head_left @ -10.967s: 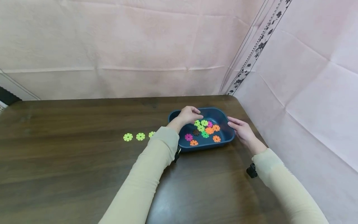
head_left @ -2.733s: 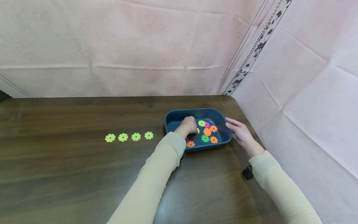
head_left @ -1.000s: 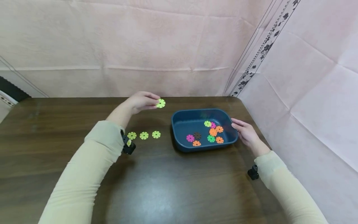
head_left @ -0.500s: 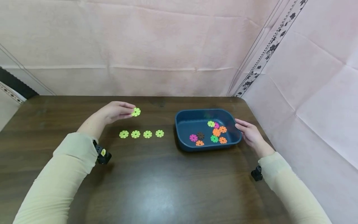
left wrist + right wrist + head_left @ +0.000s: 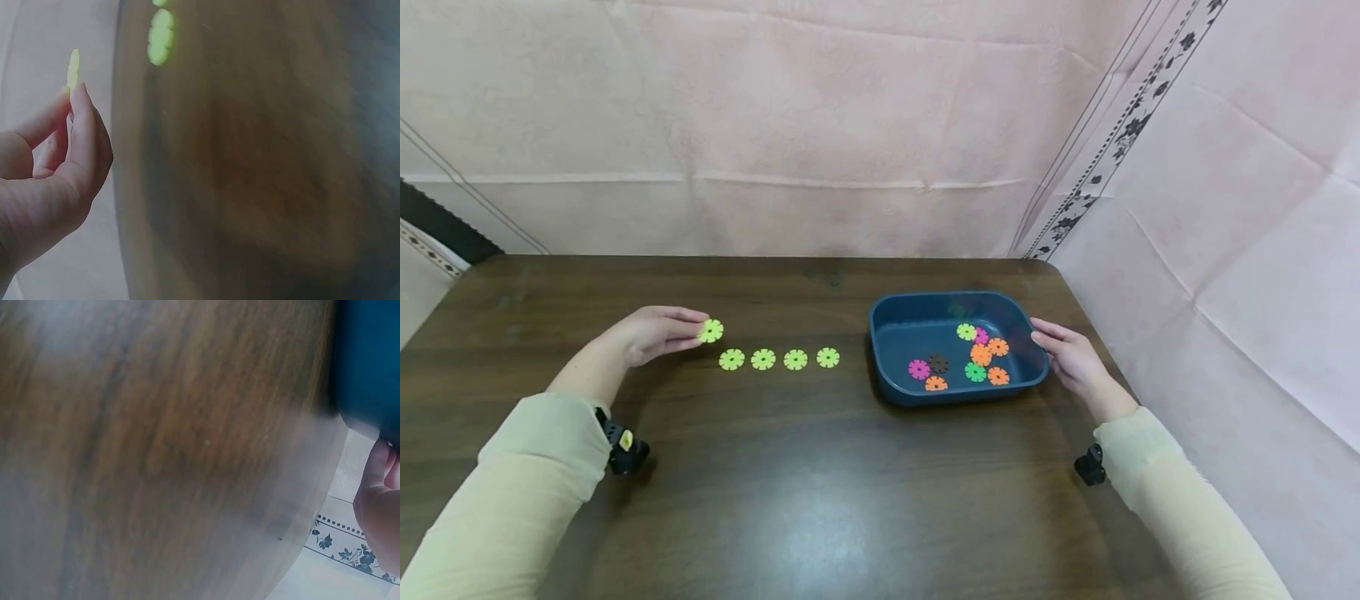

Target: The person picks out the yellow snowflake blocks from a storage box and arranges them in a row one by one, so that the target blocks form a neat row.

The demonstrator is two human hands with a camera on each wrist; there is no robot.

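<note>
My left hand (image 5: 651,333) pinches a yellow-green notched building disc (image 5: 711,331) between thumb and fingertips. It is close over the table, just behind the left end of a row of several matching discs (image 5: 763,359). The left wrist view shows the held disc (image 5: 74,69) edge-on above the fingertips. At the right end of a blue plastic tray (image 5: 880,379), my right hand (image 5: 1075,358) holds the rim with thumb and fingers. Inside the tray lie a yellow-green disc (image 5: 966,332), a green disc (image 5: 975,372), a dark disc (image 5: 938,364), and several orange and magenta ones.
The brown wooden table (image 5: 820,483) ends at a cloth-covered wall (image 5: 820,167) behind and another wall cloth (image 5: 1247,250) close on the right. Black wrist cameras are strapped to both forearms.
My left hand took a yellow-green disc from the tray, carried it leftward past the row, and lowered it toward the row's left end. The right hand stays at the tray.
</note>
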